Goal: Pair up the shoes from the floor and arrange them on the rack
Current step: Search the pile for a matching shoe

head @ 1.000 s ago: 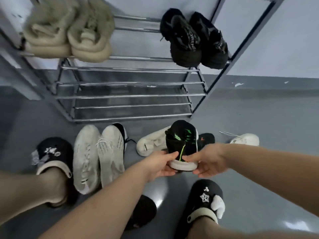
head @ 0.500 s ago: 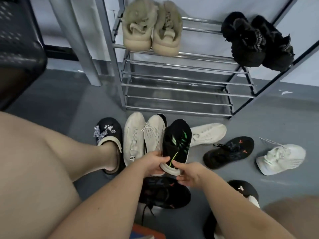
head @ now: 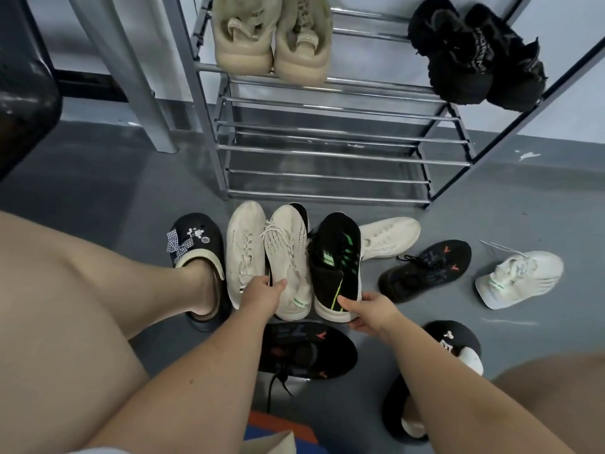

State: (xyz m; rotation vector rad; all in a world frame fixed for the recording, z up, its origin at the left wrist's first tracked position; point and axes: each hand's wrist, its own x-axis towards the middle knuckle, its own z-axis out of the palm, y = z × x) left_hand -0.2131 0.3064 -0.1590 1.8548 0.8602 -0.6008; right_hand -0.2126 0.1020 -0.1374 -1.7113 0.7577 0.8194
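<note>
My right hand (head: 366, 311) holds the heel of a black sneaker with green stripes (head: 337, 257), thumb on top; the shoe lies toe-first toward the metal rack (head: 327, 154). Right beside it on its left lies a cream sneaker (head: 288, 257), which my left hand (head: 262, 294) grips near the collar, thumb on top and fingers tucked into the gap beside another cream shoe (head: 245, 250). A black toe (head: 300, 209) pokes out from under the gripped cream sneaker. On the rack's top shelf stand a beige pair (head: 271, 37) and a black fuzzy pair (head: 474, 54).
On the grey floor lie a white shoe (head: 389, 235), a black sneaker with red marks (head: 425, 267), a white-green sneaker (head: 520, 276), and a second black-red sneaker (head: 307, 348) near me. My feet wear black clogs (head: 196, 244) (head: 451, 342). The rack's lower shelves hold nothing.
The black-green sneaker has come down next to the cream sneaker. My left hand left it and took hold of the cream sneaker; my right hand stays on its heel.
</note>
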